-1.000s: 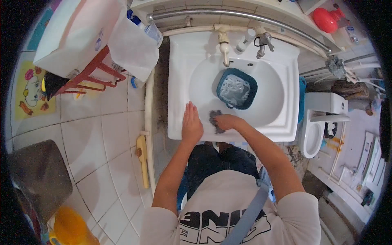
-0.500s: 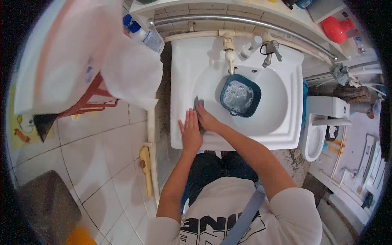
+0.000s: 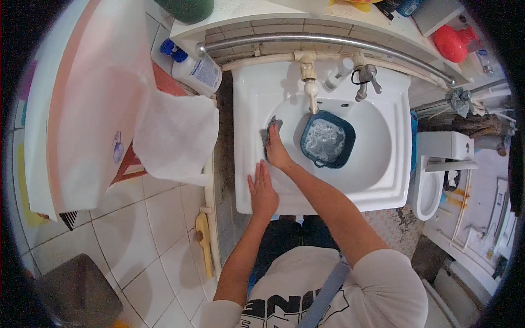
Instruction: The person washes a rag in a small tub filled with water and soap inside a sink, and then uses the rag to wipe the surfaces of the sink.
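A white sink (image 3: pixel 369 186) is in front of me. My right hand (image 3: pixel 278 152) presses a grey cloth (image 3: pixel 272 129) against the sink's left rim, fingers pointing away from me. Nearer to me, my left hand (image 3: pixel 264 195) lies on the front left part of the rim with its fingers stretched out and nothing in it. Inside the bowl stands a dark blue plastic basin (image 3: pixel 350 143) holding cloudy water with suds. Its far edge is under the cream tap (image 3: pixel 310 87).
A metal tap (image 3: pixel 367 81) and a white tube (image 3: pixel 339 74) stand at the sink's back. A metal rail (image 3: pixel 322 37) runs behind. To the left are a white bottle with a blue top (image 3: pixel 199 74) and a hanging white cloth (image 3: pixel 175 134). A toilet (image 3: pixel 429 194) stands right.
My right hand has slid the grey cloth farther away along the left rim. My left hand is now a little apart from it, nearer to me. The whole view has shifted slightly.
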`<state>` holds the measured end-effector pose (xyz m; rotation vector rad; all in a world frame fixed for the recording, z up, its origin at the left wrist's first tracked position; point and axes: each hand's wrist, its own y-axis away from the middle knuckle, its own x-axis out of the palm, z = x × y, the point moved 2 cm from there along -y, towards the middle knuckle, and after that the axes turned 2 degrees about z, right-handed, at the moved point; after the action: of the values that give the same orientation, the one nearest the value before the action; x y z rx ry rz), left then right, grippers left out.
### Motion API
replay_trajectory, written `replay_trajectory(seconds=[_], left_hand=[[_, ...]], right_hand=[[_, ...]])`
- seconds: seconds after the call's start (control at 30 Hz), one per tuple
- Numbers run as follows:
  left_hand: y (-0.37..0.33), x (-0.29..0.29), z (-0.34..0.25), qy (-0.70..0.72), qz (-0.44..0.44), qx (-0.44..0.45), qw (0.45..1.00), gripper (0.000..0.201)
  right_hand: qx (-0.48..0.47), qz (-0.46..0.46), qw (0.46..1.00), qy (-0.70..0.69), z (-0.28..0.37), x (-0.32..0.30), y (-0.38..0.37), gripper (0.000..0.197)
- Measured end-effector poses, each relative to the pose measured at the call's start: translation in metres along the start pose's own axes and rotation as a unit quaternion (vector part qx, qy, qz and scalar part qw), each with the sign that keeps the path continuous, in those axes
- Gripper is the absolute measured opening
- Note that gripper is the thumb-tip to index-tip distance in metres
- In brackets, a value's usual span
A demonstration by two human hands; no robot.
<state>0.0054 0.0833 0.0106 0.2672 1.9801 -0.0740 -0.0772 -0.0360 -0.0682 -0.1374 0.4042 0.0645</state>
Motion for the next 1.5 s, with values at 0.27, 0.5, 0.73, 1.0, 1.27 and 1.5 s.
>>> replay_trajectory(seconds=[0.27,0.5,0.73,1.0,1.27,1.5], left_hand=[[0.023,0.006,0.037,-0.006,0.020,-0.050,0.999,0.076],[0.012,0.009,-0.003,-0.013,0.005,-0.003,1.000,0.068],[0.013,0.001,0.035,-0.084,-0.017,-0.006,0.996,0.056],[-0.036,0.000,0.031,-0.098,-0.059,0.039,0.993,0.049],[-0.010,0.004,0.030,-0.076,-0.026,0.032,0.996,0.061],[0.000,0.009,0.053,-0.073,-0.056,0.022,0.996,0.050]], right_hand=[[0.016,0.211,0.976,-0.051,0.017,0.038,0.079,0.061],[0.013,-0.063,0.998,0.018,-0.021,0.011,0.003,0.059],[0.020,0.313,0.950,-0.008,0.015,0.014,0.087,0.059],[0.062,0.047,0.995,-0.056,-0.017,0.036,0.047,0.059],[-0.044,-0.038,0.997,0.048,-0.013,0.025,0.032,0.063],[-0.002,0.137,0.990,-0.045,0.009,0.042,0.112,0.067]])
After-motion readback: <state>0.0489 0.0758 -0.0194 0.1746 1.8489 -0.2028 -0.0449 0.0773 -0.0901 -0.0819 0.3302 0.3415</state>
